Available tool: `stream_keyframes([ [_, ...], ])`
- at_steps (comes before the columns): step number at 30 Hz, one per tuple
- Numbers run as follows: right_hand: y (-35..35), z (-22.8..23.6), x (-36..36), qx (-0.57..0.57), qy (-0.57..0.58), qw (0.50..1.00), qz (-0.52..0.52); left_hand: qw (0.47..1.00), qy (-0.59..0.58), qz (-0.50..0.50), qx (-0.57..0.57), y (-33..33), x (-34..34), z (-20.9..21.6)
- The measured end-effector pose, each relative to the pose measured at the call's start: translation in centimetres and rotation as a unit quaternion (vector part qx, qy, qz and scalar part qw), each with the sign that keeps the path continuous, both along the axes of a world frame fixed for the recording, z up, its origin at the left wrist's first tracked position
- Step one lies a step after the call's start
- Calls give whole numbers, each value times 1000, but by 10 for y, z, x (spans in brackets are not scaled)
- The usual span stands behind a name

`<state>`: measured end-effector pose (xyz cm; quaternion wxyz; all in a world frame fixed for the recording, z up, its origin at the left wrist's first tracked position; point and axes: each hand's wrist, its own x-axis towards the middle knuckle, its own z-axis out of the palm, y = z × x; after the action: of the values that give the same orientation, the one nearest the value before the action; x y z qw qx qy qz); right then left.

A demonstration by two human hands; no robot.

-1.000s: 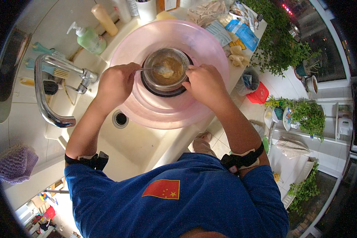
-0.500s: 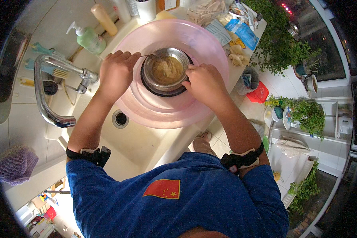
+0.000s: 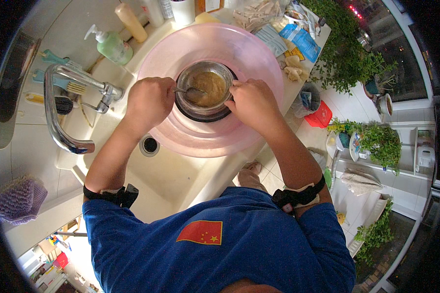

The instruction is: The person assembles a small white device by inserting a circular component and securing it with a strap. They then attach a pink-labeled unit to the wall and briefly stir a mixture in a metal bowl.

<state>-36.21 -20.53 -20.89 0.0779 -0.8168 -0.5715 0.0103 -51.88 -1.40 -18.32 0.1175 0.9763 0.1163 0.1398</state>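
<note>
My left hand [image 3: 152, 103] is closed around the handle of a metal spoon [image 3: 195, 91]. The spoon's tip dips into a yellow-brown, paste-like mixture [image 3: 213, 87] at the left side of a round metal bowl [image 3: 211, 112]. Thumb and fingers of my right hand [image 3: 255, 101] pinch the bowl's right edge. Under the bowl lies something dark and round, mostly covered by it. Both are inside a wide, translucent pink basin [image 3: 263, 63], which stands partly over the sink.
Left of the basin is a chrome faucet [image 3: 54, 105], with a green pump bottle [image 3: 113, 47] behind it. The sink's drain [image 3: 149, 145] lies below my left forearm. At the back right are a blue packet [image 3: 302, 40] and crumpled bags; a trash bin [image 3: 309, 98] stands beyond the counter.
My left hand has moved down and slightly right, bringing the spoon from the bowl's far left rim to the left-middle of the mixture. My right hand keeps its hold.
</note>
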Motion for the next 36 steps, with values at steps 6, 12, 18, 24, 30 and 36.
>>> stream_keyframes([
  [6, 0, -2, 0, -2, -4, 1000, 4, 996, -84, 25, -17, 5, 10, -13],
  [12, 1, -2, 1, 3, -1, 1000, 5, 998, -18, 60, -11, 13, 9, -20],
  [18, 1, -1, 0, 10, -4, 1000, 8, 992, -28, 19, -122, 13, 8, -23],
  [24, 0, -1, 0, 11, 0, 1000, 4, 997, -16, -12, -75, 11, 1, -16],
  [30, 0, -2, 1, 13, -6, 1000, 11, 996, -89, -8, -21, 12, 17, -16],
  [36, 0, -4, 1, 6, -2, 1000, -2, 998, -23, 24, -46, 14, 25, -22],
])
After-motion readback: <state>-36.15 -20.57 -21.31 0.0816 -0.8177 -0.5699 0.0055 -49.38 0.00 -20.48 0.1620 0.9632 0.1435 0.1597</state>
